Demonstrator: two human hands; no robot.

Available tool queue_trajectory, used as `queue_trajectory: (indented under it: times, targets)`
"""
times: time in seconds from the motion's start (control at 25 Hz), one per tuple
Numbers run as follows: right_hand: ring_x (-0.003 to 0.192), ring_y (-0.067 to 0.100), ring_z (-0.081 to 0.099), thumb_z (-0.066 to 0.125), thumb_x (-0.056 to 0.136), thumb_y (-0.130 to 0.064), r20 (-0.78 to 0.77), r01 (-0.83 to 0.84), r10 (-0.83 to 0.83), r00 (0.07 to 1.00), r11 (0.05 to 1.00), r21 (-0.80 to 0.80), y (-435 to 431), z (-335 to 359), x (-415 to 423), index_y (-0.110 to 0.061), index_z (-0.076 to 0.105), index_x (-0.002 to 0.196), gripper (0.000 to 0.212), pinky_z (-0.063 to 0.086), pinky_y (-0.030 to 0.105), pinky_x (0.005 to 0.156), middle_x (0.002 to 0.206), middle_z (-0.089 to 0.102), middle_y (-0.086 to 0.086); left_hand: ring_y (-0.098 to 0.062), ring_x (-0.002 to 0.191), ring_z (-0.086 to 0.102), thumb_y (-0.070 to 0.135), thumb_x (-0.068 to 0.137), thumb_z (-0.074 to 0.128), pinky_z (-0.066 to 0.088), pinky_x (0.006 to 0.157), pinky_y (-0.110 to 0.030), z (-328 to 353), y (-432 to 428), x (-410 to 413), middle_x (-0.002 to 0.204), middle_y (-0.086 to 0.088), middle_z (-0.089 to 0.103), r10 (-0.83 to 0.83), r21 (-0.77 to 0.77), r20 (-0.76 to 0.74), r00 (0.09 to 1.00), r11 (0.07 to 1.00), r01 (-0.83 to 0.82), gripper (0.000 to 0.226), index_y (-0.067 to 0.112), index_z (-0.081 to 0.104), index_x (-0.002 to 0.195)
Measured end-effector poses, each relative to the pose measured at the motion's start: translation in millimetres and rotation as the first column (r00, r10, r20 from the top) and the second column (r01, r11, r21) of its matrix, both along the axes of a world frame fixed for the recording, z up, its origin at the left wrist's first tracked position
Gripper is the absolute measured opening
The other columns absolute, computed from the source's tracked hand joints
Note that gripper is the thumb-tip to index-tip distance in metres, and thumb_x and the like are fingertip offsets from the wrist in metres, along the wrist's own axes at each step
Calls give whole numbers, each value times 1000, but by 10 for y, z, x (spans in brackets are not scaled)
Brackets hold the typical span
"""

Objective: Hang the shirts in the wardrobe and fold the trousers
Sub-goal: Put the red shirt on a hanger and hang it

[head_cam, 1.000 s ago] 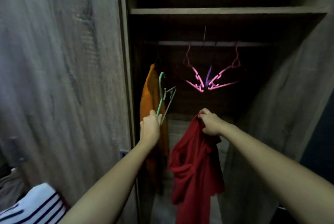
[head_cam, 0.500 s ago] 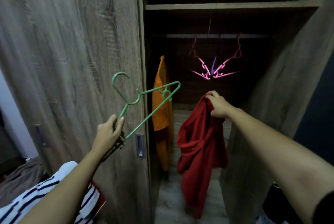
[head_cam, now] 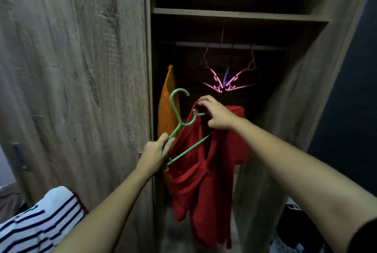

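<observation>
My left hand (head_cam: 156, 153) grips the light, stiff green hanger (head_cam: 177, 119) by one shoulder end while my right hand (head_cam: 218, 116) pinches the collar of the limp red shirt (head_cam: 204, 181), which dangles in the wardrobe (head_cam: 234, 15) opening below the rail (head_cam: 234, 45) and is, I judge, best held by the neckline.

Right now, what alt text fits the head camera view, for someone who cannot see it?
In front of an open wardrobe, a person's left hand grips a green hanger while the right hand pinches the top of a red shirt, the hanger partly inside it. Behind, an orange garment hangs beside pink hangers on the rail.
</observation>
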State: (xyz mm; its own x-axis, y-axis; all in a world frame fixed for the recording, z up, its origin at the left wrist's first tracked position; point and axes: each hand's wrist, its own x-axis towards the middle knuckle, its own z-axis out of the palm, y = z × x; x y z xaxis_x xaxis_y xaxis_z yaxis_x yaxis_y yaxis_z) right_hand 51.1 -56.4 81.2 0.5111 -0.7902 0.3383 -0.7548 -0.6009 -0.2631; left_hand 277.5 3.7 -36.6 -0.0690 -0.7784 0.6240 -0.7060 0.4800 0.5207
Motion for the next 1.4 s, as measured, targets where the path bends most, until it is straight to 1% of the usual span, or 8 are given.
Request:
queue_trajectory:
  times: [0.2, 0.36, 0.52, 0.68, 0.84, 1.0, 1.2, 1.4]
  targets:
    - [104, 18, 55, 31, 80, -68, -271, 37, -169, 948, 901, -432, 89, 189, -492, -34, 49, 113, 50, 35, 40, 90, 106, 65, -9, -16, 46, 52, 45, 93, 46, 39, 47, -33, 112, -54, -48, 51, 0, 46, -59, -134, -98, 993, 990, 46, 28, 23, 40, 77]
    - [57, 28, 65, 31, 84, -63, -137, 81, -247, 959, 705, -704, 79, 207, -620, -17, 55, 77, 52, 40, 29, 46, 63, 66, 5, -22, 73, 63, 46, 94, 43, 45, 64, -36, 383, -108, -167, 82, -6, 66, 337, -570, 46, 940, 782, -252, 32, 19, 59, 94]
    - [63, 30, 66, 28, 82, -64, -66, 133, -248, 967, 704, -698, 103, 274, -719, -17, 58, 81, 56, 38, 29, 48, 67, 67, 7, -24, 99, 46, 39, 93, 45, 30, 77, -37, 93, 68, -568, 116, -6, 45, 351, -808, 4, 936, 553, -204, 19, 25, 52, 104]
    - [66, 31, 65, 26, 83, -64, 0, 169, -243, 970, 675, -718, 188, 459, -770, -16, 59, 84, 58, 33, 27, 51, 70, 68, 8, -27, 116, 40, 39, 82, 52, 36, 85, -44, -388, 65, -1109, 135, -8, 38, 338, -324, 237, 911, 911, -254, 31, 35, 53, 112]
    - [63, 31, 65, 34, 84, -63, 43, 215, -268, 962, 656, -723, 300, 514, -1007, -19, 54, 83, 48, 38, 29, 49, 66, 66, 8, -28, 124, 41, 33, 80, 60, 39, 93, -52, -357, -291, -966, 138, -5, 37, 67, 374, 173, 983, 918, -128, 72, 39, 25, 142]
    - [47, 25, 63, 39, 86, -60, -42, 145, -335, 941, 515, -845, 389, 301, -1441, -17, 53, 75, 47, 33, 23, 37, 56, 63, 3, -25, 129, 45, 50, 56, 62, 35, 105, -27, -140, -511, -540, 138, -8, 47, -168, 435, -25, 985, 885, 162, 95, 11, 39, 139]
    - [45, 22, 62, 21, 92, -62, -17, 184, -384, 923, 479, -858, 483, -34, -1781, -17, 55, 75, 59, 34, 24, 34, 58, 64, 1, -20, 116, 48, 20, 65, 66, 40, 101, -35, 172, -507, -257, 124, -5, 49, -280, 463, 115, 953, 864, 198, 72, 49, 35, 123]
    - [42, 23, 61, 27, 89, -62, -65, 272, -510, 858, 557, -785, 514, -351, -1844, -18, 57, 74, 55, 36, 24, 33, 55, 62, 1, -27, 117, 42, -4, 73, 57, 36, 98, -28, 276, -472, -353, 116, -9, 41, -250, 490, 349, 903, 870, 51, 78, 30, 35, 139]
